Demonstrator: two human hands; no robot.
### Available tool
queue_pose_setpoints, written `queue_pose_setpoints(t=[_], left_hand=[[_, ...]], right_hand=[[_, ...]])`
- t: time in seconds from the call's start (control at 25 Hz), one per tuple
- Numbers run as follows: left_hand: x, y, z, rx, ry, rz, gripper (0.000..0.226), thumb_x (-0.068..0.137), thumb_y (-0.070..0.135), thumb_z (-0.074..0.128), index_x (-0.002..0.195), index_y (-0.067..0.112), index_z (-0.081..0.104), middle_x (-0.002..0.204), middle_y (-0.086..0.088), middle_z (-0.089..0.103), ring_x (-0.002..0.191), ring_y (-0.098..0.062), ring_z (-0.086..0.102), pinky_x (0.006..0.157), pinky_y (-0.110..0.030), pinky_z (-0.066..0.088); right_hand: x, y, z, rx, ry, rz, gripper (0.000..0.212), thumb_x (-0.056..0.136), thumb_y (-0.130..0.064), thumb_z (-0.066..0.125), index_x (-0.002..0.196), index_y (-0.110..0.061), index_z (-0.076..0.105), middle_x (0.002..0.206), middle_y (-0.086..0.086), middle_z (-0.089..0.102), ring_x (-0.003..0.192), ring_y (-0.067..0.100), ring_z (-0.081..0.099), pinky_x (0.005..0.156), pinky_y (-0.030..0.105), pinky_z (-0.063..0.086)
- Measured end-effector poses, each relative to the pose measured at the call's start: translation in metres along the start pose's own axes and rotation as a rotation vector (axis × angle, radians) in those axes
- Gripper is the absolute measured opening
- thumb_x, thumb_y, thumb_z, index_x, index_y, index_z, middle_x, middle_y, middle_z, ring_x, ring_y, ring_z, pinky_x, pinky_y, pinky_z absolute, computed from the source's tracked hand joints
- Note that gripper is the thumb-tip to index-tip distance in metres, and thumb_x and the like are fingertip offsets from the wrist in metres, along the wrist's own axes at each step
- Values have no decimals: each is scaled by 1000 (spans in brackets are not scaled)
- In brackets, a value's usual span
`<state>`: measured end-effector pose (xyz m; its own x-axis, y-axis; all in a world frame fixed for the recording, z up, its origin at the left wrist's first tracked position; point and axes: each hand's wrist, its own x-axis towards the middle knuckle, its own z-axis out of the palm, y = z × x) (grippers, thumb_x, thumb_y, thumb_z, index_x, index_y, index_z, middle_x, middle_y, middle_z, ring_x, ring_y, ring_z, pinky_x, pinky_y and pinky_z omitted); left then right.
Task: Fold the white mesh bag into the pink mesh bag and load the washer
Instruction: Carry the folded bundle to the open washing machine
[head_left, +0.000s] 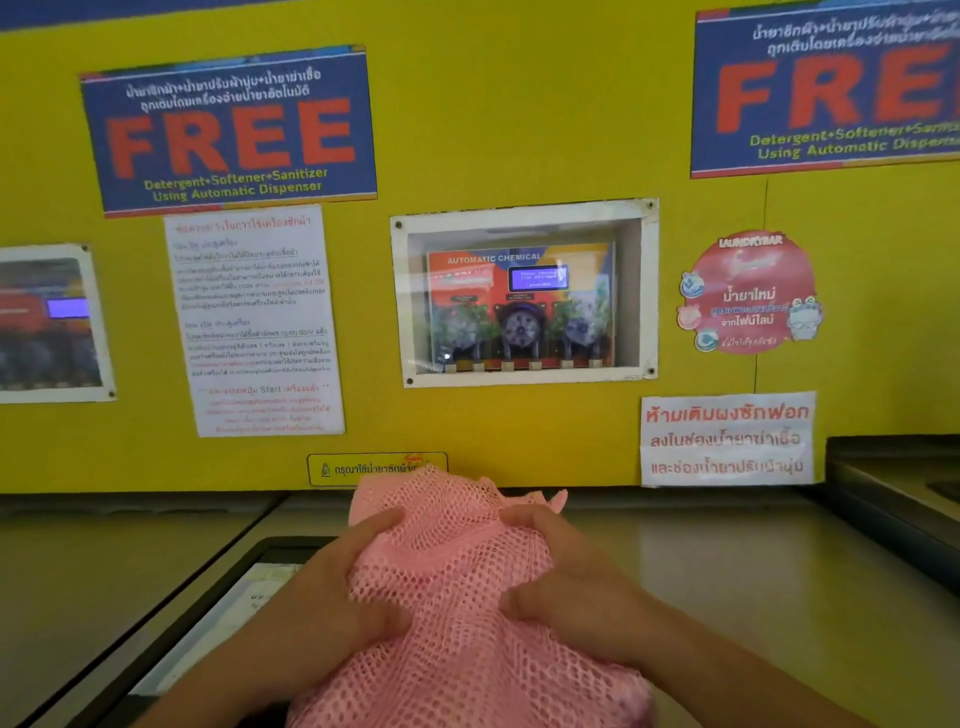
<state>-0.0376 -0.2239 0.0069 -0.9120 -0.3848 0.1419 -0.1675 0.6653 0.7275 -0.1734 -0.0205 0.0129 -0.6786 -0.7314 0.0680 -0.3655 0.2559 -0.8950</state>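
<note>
A pink, wide-holed mesh laundry bag (457, 597) is held bunched between two bare hands above the grey metal top of a washer (753, 597) at a coin laundry. The bag's long axis runs from the lower edge of the view, near the person, up and away toward the yellow wall panel (519, 104), with its gathered, ruffled end pointing at the wall. The left hand (343, 587) grips the bag's left side, thumb pressed into the mesh and fingers curled over a fold higher up. The right hand (566, 582) is clamped on the right side in the same manner, so both hands pinch the fabric with a band of pink netting between them. Whether anything lies inside the bag cannot be told; no white mesh shows through the holes.

To the left of the bag, a dark-framed recessed panel (249, 603) in the washer top carries a pale printed label. On the wall behind, a white-framed window (524, 293) holds an automatic chemical dispenser with a small blue lit screen and three round pumps. Blue signs reading "FREE" (228, 130) and white printed notices (254, 322) hang around it.
</note>
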Motion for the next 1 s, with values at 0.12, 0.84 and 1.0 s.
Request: queue_pose_setpoints(t=[0.12,0.84,1.0], left_hand=[[-18,7,14,41,177,66,75,78,15,73,134,53,41,140,14,43,124,-9,47,98,-24,37],[-389,16,58,321,886,-49,67,75,3,70,137,18,49,135,5,47,120,3,41,91,6,27],[-479,-22,85,272,878,-213,69,71,7,74,134,25,52,139,3,51,127,-9,48,110,-19,32]], right_hand=[[-1,2,1,-19,-32,-7,65,80,-4,63,131,-38,43,112,-8,47,93,5,49,63,19,38],[-207,-25,140,-169,-218,-793,69,75,-15,77,135,-34,51,134,-7,47,115,10,44,90,15,30],[-273,15,213,-47,-445,-726,68,78,-4,70,136,-30,47,117,-14,49,103,0,45,68,3,36]])
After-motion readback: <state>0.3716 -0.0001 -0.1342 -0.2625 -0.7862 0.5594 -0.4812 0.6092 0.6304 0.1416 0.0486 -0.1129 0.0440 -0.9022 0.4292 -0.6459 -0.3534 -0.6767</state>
